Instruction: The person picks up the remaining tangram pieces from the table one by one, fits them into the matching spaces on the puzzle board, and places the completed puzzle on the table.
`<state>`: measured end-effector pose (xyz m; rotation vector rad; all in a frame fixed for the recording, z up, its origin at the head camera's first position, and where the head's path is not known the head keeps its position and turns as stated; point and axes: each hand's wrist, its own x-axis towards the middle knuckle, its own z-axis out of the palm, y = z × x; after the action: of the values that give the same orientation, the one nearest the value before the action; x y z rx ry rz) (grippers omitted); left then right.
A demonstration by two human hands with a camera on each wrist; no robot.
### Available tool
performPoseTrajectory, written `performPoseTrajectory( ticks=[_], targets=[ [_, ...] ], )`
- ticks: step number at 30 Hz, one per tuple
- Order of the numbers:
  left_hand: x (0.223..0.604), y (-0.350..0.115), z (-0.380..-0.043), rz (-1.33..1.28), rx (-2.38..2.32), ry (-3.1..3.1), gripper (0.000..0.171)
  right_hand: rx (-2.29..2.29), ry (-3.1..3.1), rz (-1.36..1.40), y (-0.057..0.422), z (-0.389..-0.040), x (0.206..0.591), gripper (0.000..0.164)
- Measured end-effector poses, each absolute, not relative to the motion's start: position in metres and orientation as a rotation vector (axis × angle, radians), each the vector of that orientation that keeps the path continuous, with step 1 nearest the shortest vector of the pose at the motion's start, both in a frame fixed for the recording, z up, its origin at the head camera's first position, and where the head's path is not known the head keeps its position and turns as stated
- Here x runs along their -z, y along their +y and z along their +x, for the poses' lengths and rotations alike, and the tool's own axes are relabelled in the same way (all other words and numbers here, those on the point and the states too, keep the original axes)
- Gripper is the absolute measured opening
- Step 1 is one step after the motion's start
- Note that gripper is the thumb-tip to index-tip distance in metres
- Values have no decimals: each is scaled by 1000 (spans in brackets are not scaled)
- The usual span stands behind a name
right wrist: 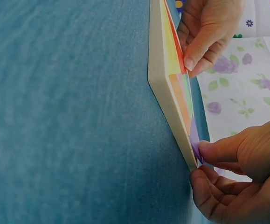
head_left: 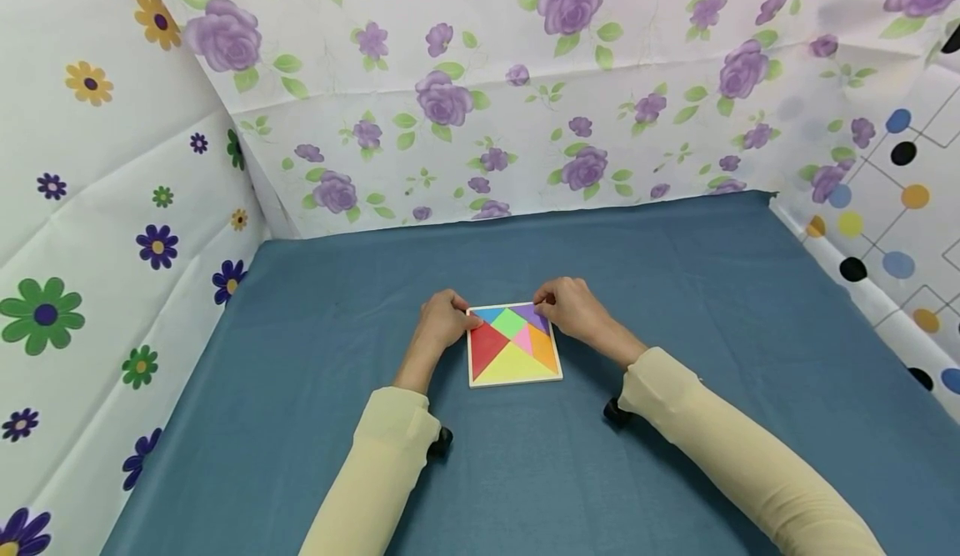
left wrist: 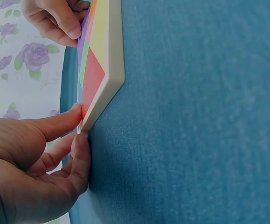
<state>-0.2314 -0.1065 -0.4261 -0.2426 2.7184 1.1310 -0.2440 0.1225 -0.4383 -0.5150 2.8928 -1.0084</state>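
Note:
A square tangram puzzle (head_left: 517, 366) in a pale frame lies flat on the blue cloth, its red, yellow, orange, pink, green, blue and purple pieces fitted together. My left hand (head_left: 441, 323) pinches its far left corner, the thumb on top by the red piece (left wrist: 93, 77) and the fingertips at the frame's side. At the far right corner my right hand (head_left: 576, 313) does likewise, its thumb on the purple piece (right wrist: 195, 137) and curled fingers against the frame's edge. Whether any fingertip reaches beneath the frame is hidden.
Blue cloth (head_left: 337, 314) covers the table around the puzzle. Behind it hangs a white sheet with purple roses (head_left: 442, 99). Flowered fabric (head_left: 82, 231) borders the left side, and dotted fabric (head_left: 885, 231) the right. Dark wrist devices (head_left: 617, 413) sit under the sleeves.

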Motion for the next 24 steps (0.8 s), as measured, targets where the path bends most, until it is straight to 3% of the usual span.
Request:
performPoseTrajectory(
  ticks=[14, 24],
  targets=[
    [423, -104, -224, -230, -1140, 2717, 32, 1021, 2903, -526, 123, -245, 445, 14],
    [424, -100, -221, -240, -1168, 2718, 33, 1030, 2903, -481, 123, -245, 444, 25]
  ],
)
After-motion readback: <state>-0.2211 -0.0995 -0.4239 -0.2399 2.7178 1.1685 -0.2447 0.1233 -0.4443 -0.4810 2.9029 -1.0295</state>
